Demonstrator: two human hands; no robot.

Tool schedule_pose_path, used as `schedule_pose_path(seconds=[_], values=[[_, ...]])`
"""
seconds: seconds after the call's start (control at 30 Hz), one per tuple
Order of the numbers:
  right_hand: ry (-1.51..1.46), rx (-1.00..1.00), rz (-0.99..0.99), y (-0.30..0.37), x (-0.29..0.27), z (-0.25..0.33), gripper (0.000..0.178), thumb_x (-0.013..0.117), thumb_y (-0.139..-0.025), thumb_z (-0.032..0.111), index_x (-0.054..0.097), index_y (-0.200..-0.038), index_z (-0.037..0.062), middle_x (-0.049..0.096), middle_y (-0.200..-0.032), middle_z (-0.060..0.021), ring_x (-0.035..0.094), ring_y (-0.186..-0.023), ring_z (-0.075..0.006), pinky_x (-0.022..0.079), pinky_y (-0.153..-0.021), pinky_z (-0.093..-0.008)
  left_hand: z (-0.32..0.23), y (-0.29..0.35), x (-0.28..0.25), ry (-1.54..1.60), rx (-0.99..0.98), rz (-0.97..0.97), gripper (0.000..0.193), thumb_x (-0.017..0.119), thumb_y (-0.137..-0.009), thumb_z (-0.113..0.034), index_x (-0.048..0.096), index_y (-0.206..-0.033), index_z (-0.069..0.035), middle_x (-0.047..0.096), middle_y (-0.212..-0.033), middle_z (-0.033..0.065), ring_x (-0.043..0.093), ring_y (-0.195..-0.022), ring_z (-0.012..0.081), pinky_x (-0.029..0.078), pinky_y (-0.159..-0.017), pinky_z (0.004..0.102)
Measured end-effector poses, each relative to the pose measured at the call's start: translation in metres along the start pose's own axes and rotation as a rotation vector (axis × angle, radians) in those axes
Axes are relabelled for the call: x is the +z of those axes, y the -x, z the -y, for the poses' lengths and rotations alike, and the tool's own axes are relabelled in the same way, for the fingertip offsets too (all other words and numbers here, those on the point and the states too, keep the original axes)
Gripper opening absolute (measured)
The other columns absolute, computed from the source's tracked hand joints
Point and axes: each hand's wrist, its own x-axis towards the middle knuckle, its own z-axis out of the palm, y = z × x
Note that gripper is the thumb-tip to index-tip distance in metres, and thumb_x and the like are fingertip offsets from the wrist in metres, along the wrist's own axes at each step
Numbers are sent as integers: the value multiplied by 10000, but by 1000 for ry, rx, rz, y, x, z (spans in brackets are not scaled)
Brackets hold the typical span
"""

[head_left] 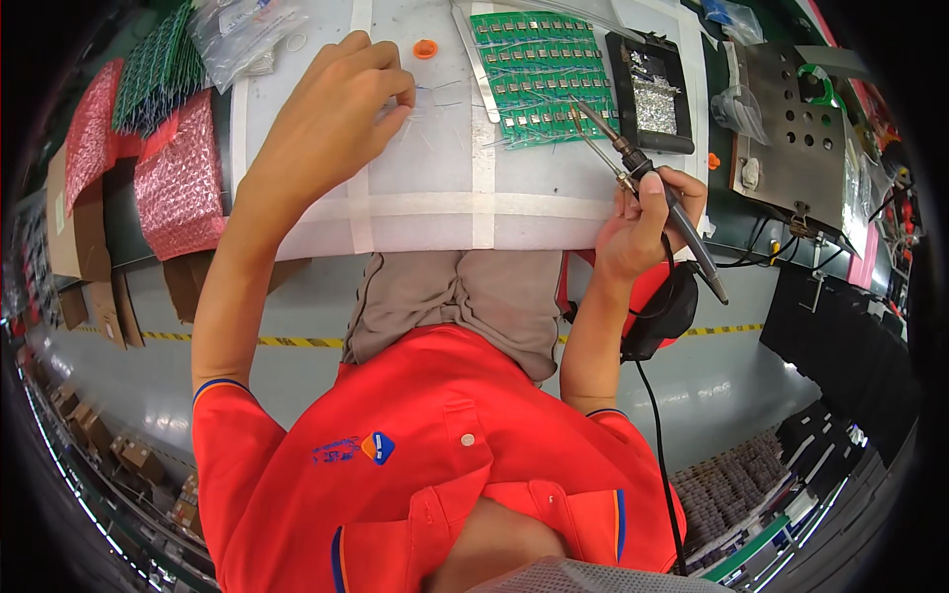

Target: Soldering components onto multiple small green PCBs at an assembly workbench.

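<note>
While the right hand (645, 219) grips one soldering iron (668, 206) between thumb and fingers, the iron's long axis runs slantwise, its tip pointing up and to the left over the green circuit-board panel (539, 74) and its butt end pointing down and to the right, past the table's near edge; whether the tip touches the panel I cannot tell. One slim metal rod (603, 156) lies alongside the iron, angled much the same way. The left hand (346, 109) is curled, thumb and forefinger drawn close together over thin wires (432, 117), and I cannot tell whether it pinches one. Just beyond its fingers sits one orange ring (425, 48), and between it and the panel lies one long pale strip (476, 64). One black tray (676, 138) of silvery bits stands just right of the panel. All this rests on a whitish work surface (415, 232) crossed by bands of pale tape. Farther left are two pieces of pink bubble wrap (178, 193) and a stack of green boards (158, 74); farther right, one perforated metal plate (781, 148). Below, a grey floor (237, 371) carries yellow-and-black striped tape (297, 342), with cardboard boxes (138, 458) at the lower left.
</note>
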Motion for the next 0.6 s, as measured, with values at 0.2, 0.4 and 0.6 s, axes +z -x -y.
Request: schedule_pose_path(seconds=[0.2, 0.4, 0.6], values=[[9, -32, 13, 0, 0, 1, 146, 613, -845, 41, 518, -955, 28, 508, -665, -24, 364, -497, -64, 342, -467, -217, -6, -17, 27, 84, 14, -146, 70, 693, -773, -63, 653, -783, -6, 611, -845, 93, 558, -864, 281, 458, -800, 399], [9, -22, 40, 0, -1, -2, 137, 609, -851, 40, 513, -948, 29, 493, -655, -16, 365, -496, -60, 331, -466, -219, -7, -20, 29, 81, 52, -93, 78, 684, -769, -54, 634, -756, 5, 611, -808, 97, 563, -859, 286, 463, -787, 401], [17, -24, 28, 1, -1, 0, 137, 611, -854, 38, 512, -949, 31, 479, -662, -4, 363, -500, -50, 326, -468, -217, -5, -23, 27, 77, 97, -57, 90, 659, -729, -20, 583, -692, 9, 602, -773, 120, 569, -818, 302, 466, -762, 405]])
